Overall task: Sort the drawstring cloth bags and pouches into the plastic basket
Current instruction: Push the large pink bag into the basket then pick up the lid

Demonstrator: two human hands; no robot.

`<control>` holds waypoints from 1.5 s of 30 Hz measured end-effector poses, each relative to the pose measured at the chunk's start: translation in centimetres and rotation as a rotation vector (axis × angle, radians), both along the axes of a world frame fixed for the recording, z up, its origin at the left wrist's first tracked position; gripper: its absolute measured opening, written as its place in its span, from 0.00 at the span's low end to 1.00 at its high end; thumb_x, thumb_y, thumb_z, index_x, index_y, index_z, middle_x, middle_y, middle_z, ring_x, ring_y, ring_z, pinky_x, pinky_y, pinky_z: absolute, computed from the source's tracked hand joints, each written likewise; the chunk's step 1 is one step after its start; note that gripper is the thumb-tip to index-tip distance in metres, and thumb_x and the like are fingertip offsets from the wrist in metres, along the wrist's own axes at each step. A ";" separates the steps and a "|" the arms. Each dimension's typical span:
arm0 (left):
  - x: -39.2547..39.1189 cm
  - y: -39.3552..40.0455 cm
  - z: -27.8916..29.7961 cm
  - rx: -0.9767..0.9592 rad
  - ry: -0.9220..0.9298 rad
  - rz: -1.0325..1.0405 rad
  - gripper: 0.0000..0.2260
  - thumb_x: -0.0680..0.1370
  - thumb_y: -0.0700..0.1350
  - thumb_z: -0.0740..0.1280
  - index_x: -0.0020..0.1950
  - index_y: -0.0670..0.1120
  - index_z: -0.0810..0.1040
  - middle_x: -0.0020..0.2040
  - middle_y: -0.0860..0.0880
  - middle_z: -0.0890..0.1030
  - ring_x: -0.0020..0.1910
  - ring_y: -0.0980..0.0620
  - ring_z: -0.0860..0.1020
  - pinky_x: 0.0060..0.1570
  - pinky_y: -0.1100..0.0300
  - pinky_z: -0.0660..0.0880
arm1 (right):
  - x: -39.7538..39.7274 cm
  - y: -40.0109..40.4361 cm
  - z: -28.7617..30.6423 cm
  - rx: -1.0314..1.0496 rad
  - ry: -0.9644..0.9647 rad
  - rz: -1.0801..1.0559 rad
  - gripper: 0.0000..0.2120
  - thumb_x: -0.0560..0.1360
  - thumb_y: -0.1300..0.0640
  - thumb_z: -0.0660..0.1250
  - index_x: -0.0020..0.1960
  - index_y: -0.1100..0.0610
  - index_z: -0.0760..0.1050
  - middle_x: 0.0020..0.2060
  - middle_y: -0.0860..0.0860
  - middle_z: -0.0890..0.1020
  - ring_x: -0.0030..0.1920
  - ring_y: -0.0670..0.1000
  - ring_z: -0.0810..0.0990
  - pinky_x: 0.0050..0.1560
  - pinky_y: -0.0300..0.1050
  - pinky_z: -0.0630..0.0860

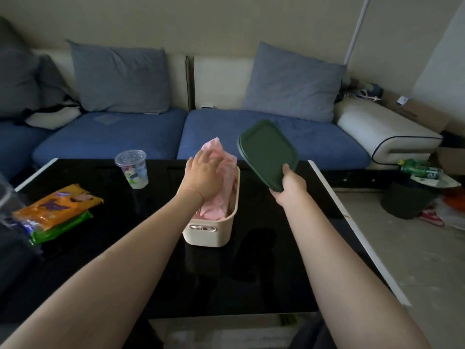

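A cream plastic basket (210, 233), oblong with rounded corners and a slotted handle cut into its near end, is sitting on the glossy black table (264, 260). Soft pink cloth bags (221, 197) are filling the basket, their crumpled fabric bulging above the rim and rising to a loose peak at the basket's far end.

The left hand (202, 176) is lying palm-down on top of the pink cloth over the basket's far half, fingers straight and slightly spread, pressing the fabric rather than gripping it. A thin red thread is circling its wrist.

The right hand (289, 183) is hovering just right of the basket, pinching the near corner of a dark green lid (268, 153); the thumb is lying over the lid's top face and the other fingers are curling beneath it. The lid is a flat, smooth, rounded rectangle with a raised edge, tilting up and away, clear of the basket.

Left of the basket, a clear plastic cup (132, 168) with a domed lid and a printed band is standing upright on the table. Farther left of the basket, flat shiny packets, orange on top (59, 204) and green beneath (63, 226), are lying stacked. Beyond the basket, a sofa with blue cushions (113, 139) and grey-blue quilted pillows is running along the wall.
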State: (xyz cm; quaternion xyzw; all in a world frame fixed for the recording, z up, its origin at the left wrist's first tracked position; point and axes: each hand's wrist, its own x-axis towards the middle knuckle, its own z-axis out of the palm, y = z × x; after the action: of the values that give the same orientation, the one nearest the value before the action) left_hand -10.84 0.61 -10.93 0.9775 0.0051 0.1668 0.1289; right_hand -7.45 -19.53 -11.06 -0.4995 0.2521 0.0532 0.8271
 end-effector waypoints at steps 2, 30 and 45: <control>0.4 1.6 -2.0 0.225 0.249 -0.066 0.26 0.79 0.59 0.57 0.76 0.57 0.57 0.79 0.44 0.52 0.77 0.41 0.50 0.74 0.42 0.52 | 0.4 0.8 -0.2 0.040 0.020 0.070 0.12 0.80 0.56 0.66 0.60 0.61 0.75 0.51 0.56 0.80 0.40 0.55 0.80 0.23 0.41 0.74; -1.4 2.5 -5.3 0.068 0.431 -0.095 0.30 0.79 0.65 0.46 0.79 0.55 0.52 0.80 0.51 0.53 0.79 0.48 0.50 0.75 0.48 0.44 | -0.7 9.9 1.4 -0.733 0.021 0.472 0.16 0.78 0.63 0.58 0.64 0.59 0.74 0.55 0.58 0.78 0.35 0.54 0.75 0.28 0.40 0.71; -3.4 8.4 -5.3 -1.514 0.231 0.312 0.11 0.80 0.46 0.58 0.45 0.45 0.78 0.40 0.47 0.80 0.40 0.48 0.77 0.42 0.57 0.74 | -1.5 10.6 -0.2 -0.943 -0.085 0.538 0.26 0.80 0.66 0.53 0.76 0.52 0.66 0.73 0.53 0.68 0.69 0.57 0.70 0.59 0.45 0.70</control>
State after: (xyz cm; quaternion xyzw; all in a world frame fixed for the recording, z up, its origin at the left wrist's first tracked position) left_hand -14.21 9.00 -16.21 0.6225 0.2684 0.0312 0.7345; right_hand -8.94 -8.90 -11.26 -0.8648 0.0785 0.1238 0.4802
